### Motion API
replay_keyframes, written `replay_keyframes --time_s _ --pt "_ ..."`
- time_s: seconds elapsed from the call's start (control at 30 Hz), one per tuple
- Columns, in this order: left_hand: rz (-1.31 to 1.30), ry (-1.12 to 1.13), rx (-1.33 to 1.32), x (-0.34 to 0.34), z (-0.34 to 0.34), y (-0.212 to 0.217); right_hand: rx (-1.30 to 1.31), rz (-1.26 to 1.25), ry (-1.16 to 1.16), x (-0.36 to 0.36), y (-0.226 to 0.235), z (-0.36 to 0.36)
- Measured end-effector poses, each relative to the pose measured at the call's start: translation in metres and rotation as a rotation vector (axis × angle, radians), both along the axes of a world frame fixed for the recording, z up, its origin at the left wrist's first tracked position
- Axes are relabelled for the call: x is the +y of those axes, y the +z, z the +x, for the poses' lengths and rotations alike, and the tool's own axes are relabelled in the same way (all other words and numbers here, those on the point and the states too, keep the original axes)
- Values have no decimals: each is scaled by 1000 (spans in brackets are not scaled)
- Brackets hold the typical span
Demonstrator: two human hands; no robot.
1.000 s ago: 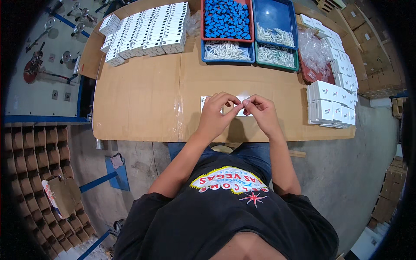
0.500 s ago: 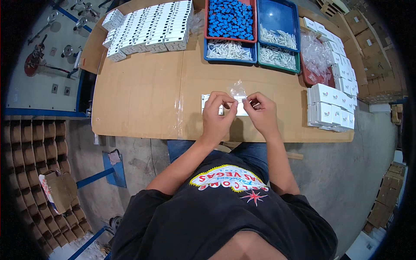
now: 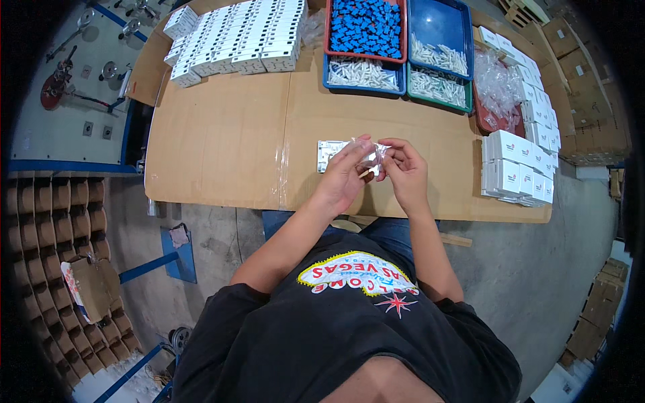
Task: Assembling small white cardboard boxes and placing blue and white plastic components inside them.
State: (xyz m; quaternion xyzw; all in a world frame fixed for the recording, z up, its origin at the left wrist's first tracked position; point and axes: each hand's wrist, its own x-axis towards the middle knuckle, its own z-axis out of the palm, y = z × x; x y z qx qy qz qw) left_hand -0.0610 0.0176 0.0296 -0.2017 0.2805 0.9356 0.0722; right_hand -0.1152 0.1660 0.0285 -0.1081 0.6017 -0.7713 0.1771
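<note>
Over the near part of the cardboard-covered table, both hands work at a small clear plastic bag [image 3: 373,156]. My left hand [image 3: 344,180] has its fingers closed on the bag's left side. At the bag's right edge, my right hand [image 3: 407,173] pinches the film between thumb and fingers. What the bag contains, if anything, cannot be made out behind the fingers and glare. Just beyond my left hand lies a flat white box with dark marks [image 3: 327,152], partly hidden by that hand.
Rows of white boxes [image 3: 242,40] stand at the far left. A red tray of blue parts [image 3: 328,40] and trays of white plugs, one blue [image 3: 325,79] and one green [image 3: 440,104], sit at the back. Stacked white boxes [image 3: 504,161] and clear bags [image 3: 498,84] line the right side.
The plastic bag, which lay standing out beyond the fingers, is now drawn up between both hands. My left hand has turned palm-up somewhat, and the view has shifted slightly.
</note>
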Motion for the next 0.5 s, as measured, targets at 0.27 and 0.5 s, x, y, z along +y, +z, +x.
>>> replay_keyframes --time_s 0.27,0.5 --pt "-250 76 35 -2 1 -10 -78 25 -19 4 -3 -4" --pt "-603 211 139 -4 -1 -9 -124 -7 60 7 2 -3"
